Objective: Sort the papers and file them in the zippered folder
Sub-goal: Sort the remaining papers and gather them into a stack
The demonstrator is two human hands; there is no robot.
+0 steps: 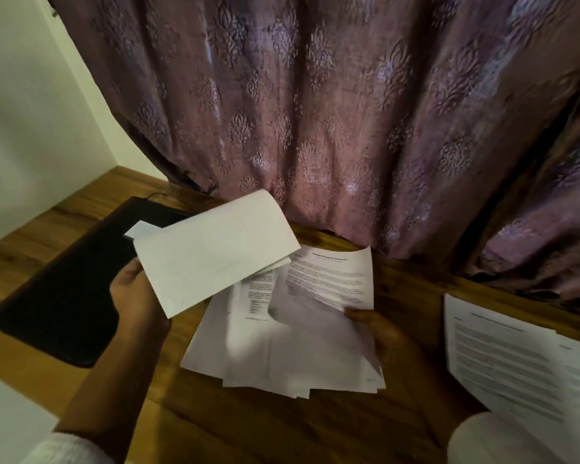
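Note:
A black zippered folder (64, 289) lies on the left of the wooden table, with a small white slip (141, 228) on it. My left hand (136, 296) grips the near corner of a blank white sheet (215, 249), lifted above the folder's right edge. My right hand (379, 329) pinches the lower corner of a printed sheet (335, 279), raised off a loose pile of papers (275, 353) in the middle of the table. The pile's lower sheets are partly hidden by the lifted ones.
Another stack of printed pages (516, 356) lies at the right edge of the table (298, 426). A purple patterned curtain (315, 112) hangs right behind the table. A white wall (24, 112) stands at the left. A white surface (4, 416) shows at the bottom left.

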